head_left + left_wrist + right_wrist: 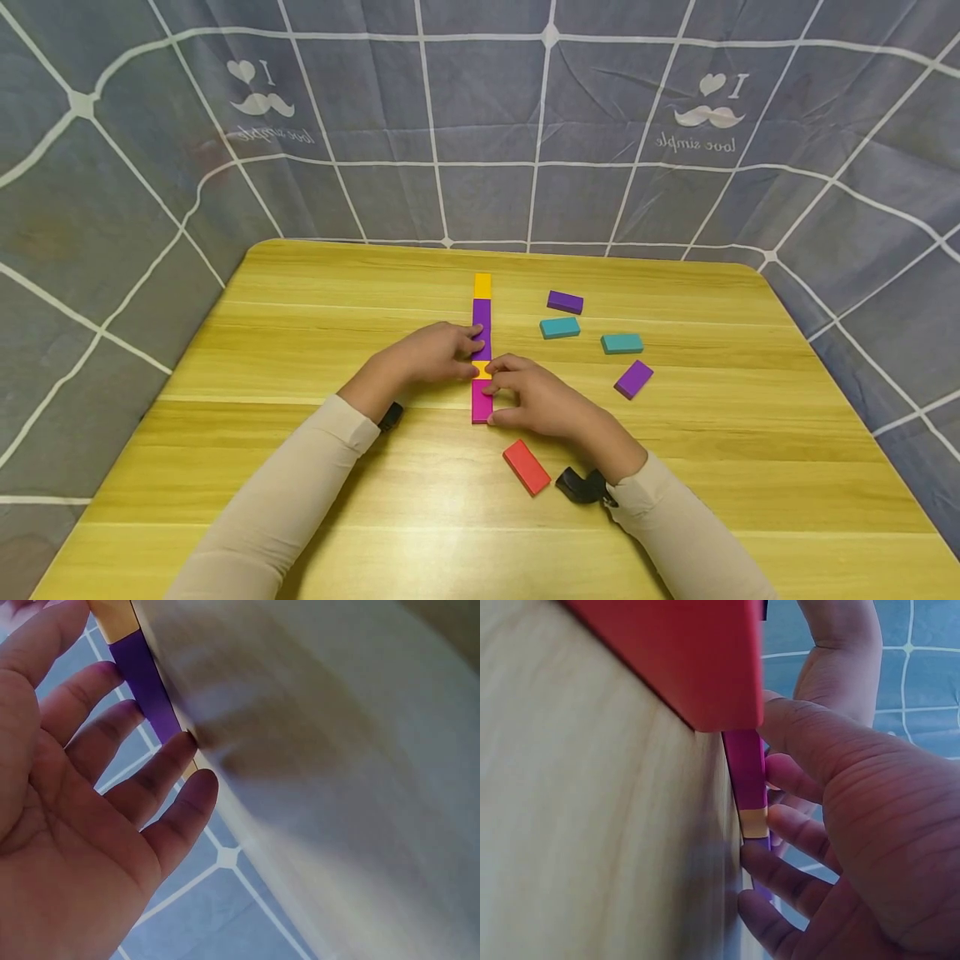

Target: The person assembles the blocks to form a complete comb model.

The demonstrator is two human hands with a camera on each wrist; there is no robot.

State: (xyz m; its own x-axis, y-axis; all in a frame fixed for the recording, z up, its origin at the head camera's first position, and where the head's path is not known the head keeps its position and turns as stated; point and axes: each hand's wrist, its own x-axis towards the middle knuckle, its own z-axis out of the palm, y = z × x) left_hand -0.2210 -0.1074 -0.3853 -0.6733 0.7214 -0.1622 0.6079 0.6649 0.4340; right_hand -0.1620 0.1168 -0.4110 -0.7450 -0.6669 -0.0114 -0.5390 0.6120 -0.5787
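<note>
A straight row of flat blocks lies on the table, running away from me. At its far end is a yellow block (483,286), then a purple stretch (482,311), a second yellow block (482,373) and a magenta block (481,408) at the near end. My left hand (437,354) rests its fingertips along the purple stretch, with the thumb by the nearer yellow block. From the right, my right hand (542,398) touches the magenta block, thumb at its near corner and fingertips by the yellow block. Fingers of both hands are loosely bent in the wrist views.
A red block (527,467) lies close to my right wrist. Right of the row are two teal blocks (560,327) and two loose purple blocks (633,379). A grey curtain (487,125) with white lines stands behind the wooden table (735,400).
</note>
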